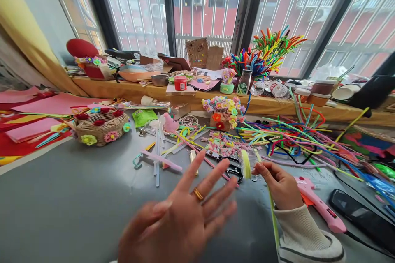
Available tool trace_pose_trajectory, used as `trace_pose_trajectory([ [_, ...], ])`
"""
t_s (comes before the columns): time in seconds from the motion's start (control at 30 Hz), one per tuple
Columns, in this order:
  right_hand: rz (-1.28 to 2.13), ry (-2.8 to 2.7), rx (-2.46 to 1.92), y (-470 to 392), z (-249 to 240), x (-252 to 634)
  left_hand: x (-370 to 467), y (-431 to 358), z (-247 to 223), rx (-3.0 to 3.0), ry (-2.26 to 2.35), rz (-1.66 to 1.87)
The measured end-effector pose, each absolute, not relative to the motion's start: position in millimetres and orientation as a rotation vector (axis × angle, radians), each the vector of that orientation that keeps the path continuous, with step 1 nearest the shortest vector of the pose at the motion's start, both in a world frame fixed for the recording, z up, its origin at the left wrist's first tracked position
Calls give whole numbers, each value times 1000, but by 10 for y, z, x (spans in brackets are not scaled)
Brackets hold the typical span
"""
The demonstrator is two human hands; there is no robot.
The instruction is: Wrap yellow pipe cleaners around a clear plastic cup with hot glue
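My left hand (188,209) is raised over the near table, palm showing and fingers spread, with a gold ring (198,194) on one finger. Nothing is in it, and it is slightly blurred. Farther right, my right hand (280,185) pinches a pale yellow ribbon (273,213) between thumb and finger. The ribbon's short end sticks up past the fingertips, and its long part hangs down to the bottom of the view. Just left of these fingertips stands a roll of yellow ribbon (246,164). Black-handled scissors (235,171) lie beside the roll, partly hidden by my left fingers.
A pink glue gun (324,209) and a black phone-like object (359,218) lie at right. Glue sticks (158,156) lie mid-table. Behind them are small flower pieces (220,144), a flower-filled box (224,117) and many pipe cleaners (286,135). A woven basket (100,129) stands left.
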State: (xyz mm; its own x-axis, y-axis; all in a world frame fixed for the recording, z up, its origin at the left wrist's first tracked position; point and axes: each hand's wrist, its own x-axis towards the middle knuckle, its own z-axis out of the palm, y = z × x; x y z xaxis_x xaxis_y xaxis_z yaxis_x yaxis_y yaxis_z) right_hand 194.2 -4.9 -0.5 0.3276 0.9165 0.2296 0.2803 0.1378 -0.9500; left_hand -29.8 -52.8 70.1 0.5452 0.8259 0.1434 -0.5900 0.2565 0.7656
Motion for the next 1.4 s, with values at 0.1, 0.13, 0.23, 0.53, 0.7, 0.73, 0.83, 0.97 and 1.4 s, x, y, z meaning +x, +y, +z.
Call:
trace_pose_trajectory([
  [0.1, 679, -1205, -1392, -52, -3, 1930, -300, -627, 759, 817, 256, 849],
  [0.13, 681, -1208, -1392, -55, 1, 1921, -305, -654, 760, 797, 228, 830],
  [0.23, 682, -1222, -1397, -62, 3, 1896, -311, -709, 750, 729, 111, 793],
  [0.53, 163, -1801, -1638, -50, 28, 1942, -298, -608, 667, 650, -10, 815],
  [0.7, -341, -2166, -1764, -24, 33, 1918, -312, -592, 632, 641, 14, 835],
  [0.73, -379, -2182, -1772, -25, 44, 1922, -313, -597, 633, 637, 19, 836],
  [0.83, -432, -2052, -1640, -91, 161, 1927, -318, -611, 613, 674, 44, 822],
  [0.97, -55, -1900, -1269, -315, 446, 1784, -308, -601, 510, 820, 148, 812],
  [1.4, 268, -1734, -1026, -504, 502, 1519, -167, -526, 693, 689, 131, 837],
])
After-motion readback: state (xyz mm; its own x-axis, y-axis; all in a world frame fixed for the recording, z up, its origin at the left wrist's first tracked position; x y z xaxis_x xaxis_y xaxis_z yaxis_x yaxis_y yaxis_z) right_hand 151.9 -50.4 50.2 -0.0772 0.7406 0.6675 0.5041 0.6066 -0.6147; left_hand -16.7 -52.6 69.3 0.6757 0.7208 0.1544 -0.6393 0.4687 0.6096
